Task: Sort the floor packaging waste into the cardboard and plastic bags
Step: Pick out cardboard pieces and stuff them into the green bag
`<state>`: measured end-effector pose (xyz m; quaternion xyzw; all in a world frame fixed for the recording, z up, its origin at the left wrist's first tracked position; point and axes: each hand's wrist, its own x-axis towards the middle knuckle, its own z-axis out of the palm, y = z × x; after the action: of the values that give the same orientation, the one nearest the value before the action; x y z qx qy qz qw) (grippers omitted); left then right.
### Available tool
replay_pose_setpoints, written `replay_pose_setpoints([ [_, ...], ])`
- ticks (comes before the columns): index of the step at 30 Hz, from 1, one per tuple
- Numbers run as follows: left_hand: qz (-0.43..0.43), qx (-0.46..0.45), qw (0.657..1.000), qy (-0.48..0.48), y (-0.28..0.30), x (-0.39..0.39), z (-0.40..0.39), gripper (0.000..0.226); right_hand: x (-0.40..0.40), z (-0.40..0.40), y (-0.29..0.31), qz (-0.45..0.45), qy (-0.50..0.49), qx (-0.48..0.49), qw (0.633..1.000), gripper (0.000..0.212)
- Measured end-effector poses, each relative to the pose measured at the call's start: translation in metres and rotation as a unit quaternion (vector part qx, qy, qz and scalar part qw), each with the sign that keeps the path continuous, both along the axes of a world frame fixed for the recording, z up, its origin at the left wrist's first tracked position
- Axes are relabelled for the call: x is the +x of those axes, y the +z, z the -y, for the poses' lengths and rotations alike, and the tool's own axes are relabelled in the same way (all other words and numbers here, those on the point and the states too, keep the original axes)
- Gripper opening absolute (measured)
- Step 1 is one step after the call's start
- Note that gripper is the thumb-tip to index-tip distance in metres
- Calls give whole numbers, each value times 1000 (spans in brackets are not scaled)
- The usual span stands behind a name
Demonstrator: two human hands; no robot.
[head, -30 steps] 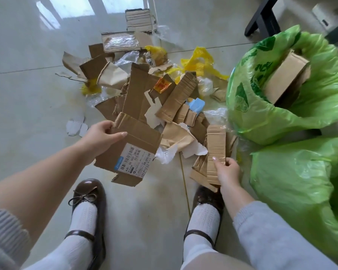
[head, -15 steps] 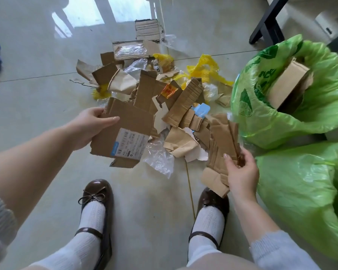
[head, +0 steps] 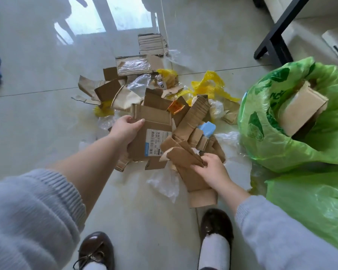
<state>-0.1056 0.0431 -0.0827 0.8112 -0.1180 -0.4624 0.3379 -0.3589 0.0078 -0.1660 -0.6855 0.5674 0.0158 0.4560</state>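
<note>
Since half a second ago, both hands have drawn together over the pile, and the view has tipped down. The left hand (head: 126, 129) grips a flat brown cardboard sheet (head: 151, 133) by its left edge, thumb on top; a white printed label (head: 157, 142) sits on its face. The right hand (head: 211, 170) clamps a bundle of torn, creased cardboard strips (head: 185, 156) that overlaps the sheet's lower right corner.

The waste pile (head: 144, 90) spreads on glossy pale floor tiles (head: 37, 123): ragged corrugated scraps, crinkled clear film (head: 164, 182), yellow plastic (head: 209, 84) and one small blue piece (head: 208, 128).

Two bright green plastic bags stand at the right. The far bag (head: 261, 133) holds a cardboard box (head: 302, 110) that pokes up from its mouth, just beside the pile's right edge. The near bag (head: 310, 201) is beside the right sleeve; its contents are hidden.

Bare floor lies open to the left and toward the person's two brown shoes (head: 97, 250). A black furniture leg (head: 271, 41) stands behind the bags.
</note>
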Motion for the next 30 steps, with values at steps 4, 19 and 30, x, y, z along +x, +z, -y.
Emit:
replay_pose_setpoints([
  [4, 89, -3, 994, -56, -14, -7, 15, 40, 16, 6, 0, -82, 44, -18, 995, 24],
  [19, 152, -116, 981, 33, 51, 10, -2, 16, 19, 6, 70, 100, -204, 26, 973, 17],
  [30, 76, -242, 967, -16, 188, -58, 57, 24, -2, 56, 210, 253, -363, -41, 896, 8],
])
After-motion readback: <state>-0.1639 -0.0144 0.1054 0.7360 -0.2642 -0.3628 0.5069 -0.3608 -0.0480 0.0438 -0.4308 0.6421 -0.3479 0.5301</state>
